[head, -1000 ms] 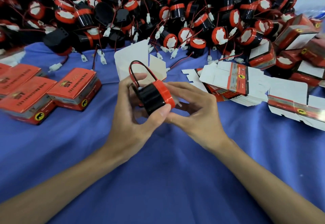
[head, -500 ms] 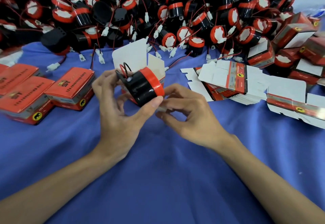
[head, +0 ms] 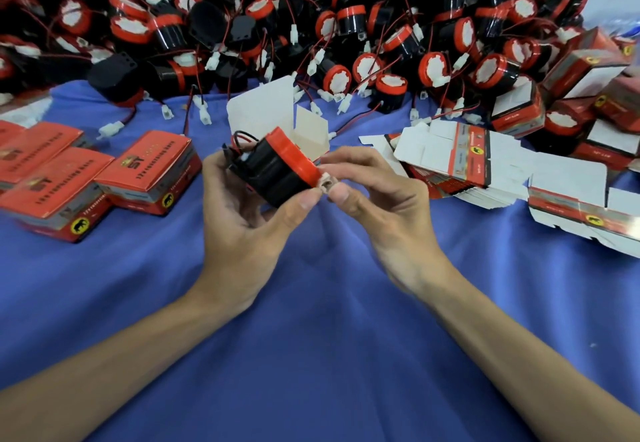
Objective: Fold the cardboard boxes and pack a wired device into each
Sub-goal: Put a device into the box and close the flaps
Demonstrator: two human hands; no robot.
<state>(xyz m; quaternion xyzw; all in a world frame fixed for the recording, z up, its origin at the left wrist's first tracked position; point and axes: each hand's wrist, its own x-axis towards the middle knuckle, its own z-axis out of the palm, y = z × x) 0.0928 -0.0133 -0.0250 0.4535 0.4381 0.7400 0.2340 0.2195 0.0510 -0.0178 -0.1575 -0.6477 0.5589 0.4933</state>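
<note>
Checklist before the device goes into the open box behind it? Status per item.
1. Grip on device: left hand wraps around its black body. Ok.
2. Connector controlled: right hand pinches it beside the red rim. Ok.
3. Wire tucked: a loop sticks out at the far end. Not ok.
4. Box open: lid and side flap stand up. Ok.
5. Box bottom closed: hidden behind the device. Cannot tell.

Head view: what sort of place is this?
Probably a factory packing bench: a heap of identical wired devices, a stack of flat cartons, and closed red boxes on blue cloth. Left hand grips one device, right hand pinches its connector.
</note>
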